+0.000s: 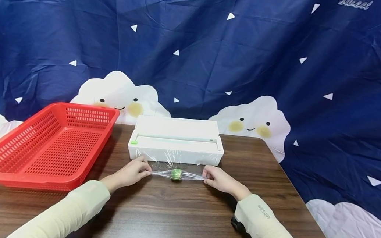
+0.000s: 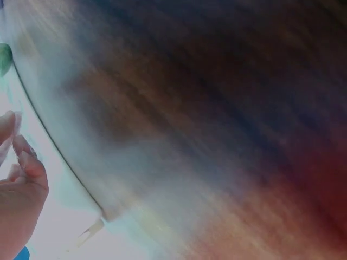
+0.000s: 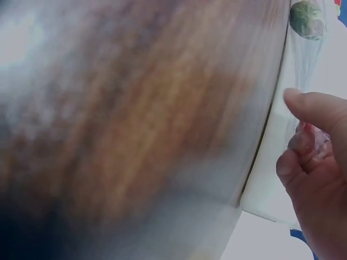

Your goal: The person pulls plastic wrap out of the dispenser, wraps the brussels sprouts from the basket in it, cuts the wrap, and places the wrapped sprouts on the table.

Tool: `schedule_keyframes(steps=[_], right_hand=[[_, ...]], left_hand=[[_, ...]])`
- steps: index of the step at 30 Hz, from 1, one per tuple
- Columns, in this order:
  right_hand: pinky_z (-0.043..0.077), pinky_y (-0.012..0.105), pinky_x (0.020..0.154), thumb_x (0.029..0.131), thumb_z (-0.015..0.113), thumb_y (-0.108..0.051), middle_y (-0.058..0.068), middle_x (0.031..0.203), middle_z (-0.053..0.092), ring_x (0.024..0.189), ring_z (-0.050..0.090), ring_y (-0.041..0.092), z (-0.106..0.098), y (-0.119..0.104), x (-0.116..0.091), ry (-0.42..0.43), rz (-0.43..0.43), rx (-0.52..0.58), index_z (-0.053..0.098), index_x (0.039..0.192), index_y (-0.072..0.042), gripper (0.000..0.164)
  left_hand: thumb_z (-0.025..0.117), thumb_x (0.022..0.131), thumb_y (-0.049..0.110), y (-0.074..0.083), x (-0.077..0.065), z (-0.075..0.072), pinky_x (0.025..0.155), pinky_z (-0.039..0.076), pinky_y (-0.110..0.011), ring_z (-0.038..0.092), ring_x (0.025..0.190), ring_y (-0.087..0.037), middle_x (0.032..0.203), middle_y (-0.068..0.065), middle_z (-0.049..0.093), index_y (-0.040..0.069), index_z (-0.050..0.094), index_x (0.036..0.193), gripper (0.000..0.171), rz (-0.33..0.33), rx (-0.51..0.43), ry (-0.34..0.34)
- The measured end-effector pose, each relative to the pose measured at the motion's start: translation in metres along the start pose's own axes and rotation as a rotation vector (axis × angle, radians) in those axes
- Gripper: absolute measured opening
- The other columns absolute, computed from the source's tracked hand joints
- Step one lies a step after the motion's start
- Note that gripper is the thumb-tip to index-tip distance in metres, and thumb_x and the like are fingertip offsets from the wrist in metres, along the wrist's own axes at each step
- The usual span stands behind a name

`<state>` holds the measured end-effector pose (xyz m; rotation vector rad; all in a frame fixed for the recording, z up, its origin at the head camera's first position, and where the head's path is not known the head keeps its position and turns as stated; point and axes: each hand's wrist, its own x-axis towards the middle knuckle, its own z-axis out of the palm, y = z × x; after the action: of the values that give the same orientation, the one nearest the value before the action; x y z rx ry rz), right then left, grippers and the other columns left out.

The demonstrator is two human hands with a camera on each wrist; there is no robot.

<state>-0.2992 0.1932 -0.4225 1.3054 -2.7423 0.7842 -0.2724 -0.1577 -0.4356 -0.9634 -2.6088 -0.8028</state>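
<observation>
A small round green vegetable (image 1: 176,174), mottled with paler patches, sits in the middle of a gathered strip of clear cling film (image 1: 193,176). The left hand (image 1: 133,171) pinches the film's left end between thumb and fingers, while the right hand (image 1: 219,178) grips the opposite end. Between them the film is drawn out and twisted narrow on both sides of the vegetable. Just behind stands a long white cling film box (image 1: 174,156) with its lid raised; film spreads over its front face. In the right wrist view, bunched film (image 3: 306,65) runs from the vegetable (image 3: 307,20) into the fingers.
A red plastic basket (image 1: 73,182) with slotted walls stands on the left of the brown wooden table (image 1: 170,217). A green slider (image 1: 134,142) sits at the box's left end. Behind hangs a dark blue cloth (image 1: 196,34) with clouds and white triangles.
</observation>
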Motion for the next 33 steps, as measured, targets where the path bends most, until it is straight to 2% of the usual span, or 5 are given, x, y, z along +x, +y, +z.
schedule_keyframes(steps=[8, 11, 17, 24, 33], right_hand=[[0.043, 0.028, 0.070, 0.086, 0.063, -0.007, -0.005, 0.081, 0.050, 0.075, 0.049, 0.009, -0.004, 0.006, 0.000, 0.064, -0.026, -0.022, 0.063, 0.079, -0.007, 0.006], [0.042, 0.029, 0.071, 0.087, 0.062, -0.010, -0.007, 0.079, 0.053, 0.076, 0.049, 0.009, -0.005, 0.006, 0.001, 0.067, 0.013, 0.004, 0.065, 0.079, -0.008, 0.008], [0.043, 0.025, 0.062, 0.089, 0.059, -0.008, -0.003, 0.068, 0.055, 0.065, 0.048, 0.006, -0.008, 0.006, 0.003, 0.031, 0.144, 0.145, 0.064, 0.082, -0.006, 0.009], [0.036, 0.022, 0.051, 0.089, 0.056, -0.002, 0.006, 0.060, 0.048, 0.055, 0.041, 0.009, -0.011, 0.010, 0.008, 0.039, 0.170, 0.279, 0.061, 0.081, 0.002, 0.011], [0.039, 0.023, 0.055, 0.089, 0.058, -0.007, -0.005, 0.060, 0.047, 0.056, 0.043, 0.005, -0.007, 0.013, 0.010, -0.001, 0.177, 0.172, 0.063, 0.078, -0.005, 0.012]], left_hand=[[0.067, 0.083, 0.011, 0.001, 0.002, -0.004, 0.067, 0.044, -0.029, 0.050, 0.073, -0.011, 0.078, 0.007, 0.051, 0.009, 0.070, 0.080, 0.004, 0.004, 0.081, 0.010], [0.066, 0.083, 0.010, 0.002, 0.003, -0.005, 0.071, 0.044, -0.032, 0.052, 0.078, -0.016, 0.078, 0.006, 0.054, 0.010, 0.068, 0.079, 0.005, 0.009, 0.111, 0.008], [0.062, 0.087, 0.008, 0.003, 0.008, -0.007, 0.068, 0.045, -0.035, 0.054, 0.073, -0.015, 0.073, 0.006, 0.057, 0.009, 0.064, 0.078, 0.009, -0.035, 0.097, -0.002], [0.059, 0.089, 0.006, 0.000, 0.015, -0.010, 0.058, 0.037, -0.027, 0.041, 0.060, -0.006, 0.061, 0.010, 0.042, 0.011, 0.054, 0.068, 0.023, -0.059, 0.032, -0.033], [0.069, 0.081, 0.013, -0.003, 0.013, -0.005, 0.060, 0.042, -0.030, 0.046, 0.062, -0.008, 0.065, 0.010, 0.053, 0.014, 0.059, 0.071, 0.015, -0.123, 0.076, -0.028]])
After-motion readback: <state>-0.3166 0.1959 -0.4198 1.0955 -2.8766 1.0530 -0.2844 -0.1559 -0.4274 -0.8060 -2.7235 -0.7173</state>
